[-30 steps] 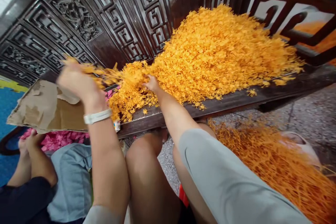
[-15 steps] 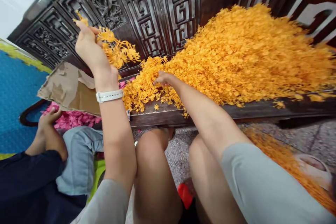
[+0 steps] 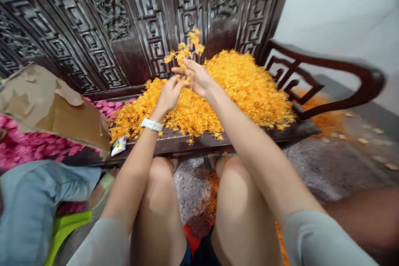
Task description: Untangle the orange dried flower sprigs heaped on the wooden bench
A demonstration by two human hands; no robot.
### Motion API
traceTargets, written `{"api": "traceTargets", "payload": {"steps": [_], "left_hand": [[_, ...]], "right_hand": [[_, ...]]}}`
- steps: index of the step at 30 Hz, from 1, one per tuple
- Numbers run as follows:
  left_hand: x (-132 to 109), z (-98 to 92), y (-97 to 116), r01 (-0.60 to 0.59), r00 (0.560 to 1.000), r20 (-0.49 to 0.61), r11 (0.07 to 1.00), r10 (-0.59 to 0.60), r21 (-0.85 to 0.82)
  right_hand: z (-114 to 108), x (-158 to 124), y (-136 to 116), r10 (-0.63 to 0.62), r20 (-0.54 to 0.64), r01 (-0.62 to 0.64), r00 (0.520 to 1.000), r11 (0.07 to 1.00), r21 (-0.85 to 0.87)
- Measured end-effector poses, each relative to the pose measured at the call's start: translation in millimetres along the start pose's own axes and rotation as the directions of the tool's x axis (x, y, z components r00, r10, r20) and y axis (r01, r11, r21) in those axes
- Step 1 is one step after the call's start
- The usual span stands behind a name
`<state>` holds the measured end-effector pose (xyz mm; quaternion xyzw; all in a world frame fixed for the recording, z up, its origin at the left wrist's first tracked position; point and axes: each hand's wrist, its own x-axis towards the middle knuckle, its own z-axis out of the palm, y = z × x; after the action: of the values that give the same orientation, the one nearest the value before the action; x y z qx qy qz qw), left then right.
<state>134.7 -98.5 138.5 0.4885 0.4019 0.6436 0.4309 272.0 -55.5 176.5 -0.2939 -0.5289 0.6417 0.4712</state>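
My left hand (image 3: 171,94), with a white wristband (image 3: 151,124) behind it, is closed in a pinch on orange flower pieces, close to the fingers of my right hand. Orange, thin-petalled flower pieces (image 3: 186,52) stick up from my right hand (image 3: 201,78), whose fingers are closed around them. Motion blur softens the fingertips where the two hands meet. Beneath and behind both hands spreads a big heap of the same orange flower pieces (image 3: 246,87) on a dark wooden bench (image 3: 168,144).
A torn cardboard box (image 3: 77,118) stands to the left, with pink petal pieces (image 3: 40,145) around it. Beside it lies a small white packet (image 3: 119,146). The bench has a carved back (image 3: 134,58) and a curved armrest (image 3: 330,62). Someone in light jeans (image 3: 28,203) sits at left.
My left hand came down and right with its orange pieces to meet my right hand. The right hand rose off the heap. The view has turned right, bringing the armrest into sight.
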Motion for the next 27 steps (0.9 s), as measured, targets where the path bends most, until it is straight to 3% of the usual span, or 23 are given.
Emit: {"api": "traceTargets", "payload": {"steps": [2, 3, 6, 10, 13, 18, 22, 27], "left_hand": [[-2, 3.1, -8, -0.043, 0.99, 0.141, 0.986, 0.02, 0.163], [-1, 6.0, -11, -0.069, 0.987, 0.152, 0.982, 0.042, 0.177], [0, 21.7, -20, -0.04, 0.993, 0.109, 0.998, 0.036, 0.043], [-3, 45.6, -24, -0.046, 0.996, 0.077, 0.997, 0.051, -0.067], [-4, 55.6, -27, -0.13, 0.99, 0.043, 0.99, 0.133, -0.059], [-4, 64.4, -23, -0.165, 0.986, -0.057, 0.975, 0.158, -0.151], [-7, 69.4, -13, -0.123, 0.987, -0.133, 0.959, 0.091, -0.256], [-5, 67.8, -11, 0.01, 0.976, -0.19, 0.896, -0.105, -0.443]], "right_hand": [[-15, -11, -4, -0.032, -0.05, 0.035, 0.998, 0.998, 0.059], [-24, -18, -6, -0.039, -0.059, 0.044, 0.998, 0.995, 0.085], [-46, -39, 1, -0.017, -0.024, 0.021, 1.0, 0.989, 0.145], [-59, -66, 29, 0.064, 0.028, -0.067, 0.998, 0.985, 0.159], [-56, -78, 47, 0.099, -0.038, -0.093, 0.994, 0.986, 0.138], [-48, -79, 47, -0.009, -0.213, 0.039, 0.977, 0.99, 0.138], [-40, -79, 39, -0.057, -0.251, 0.092, 0.966, 0.987, 0.128], [-24, -81, 35, -0.058, -0.218, 0.1, 0.974, 0.977, 0.187]]}}
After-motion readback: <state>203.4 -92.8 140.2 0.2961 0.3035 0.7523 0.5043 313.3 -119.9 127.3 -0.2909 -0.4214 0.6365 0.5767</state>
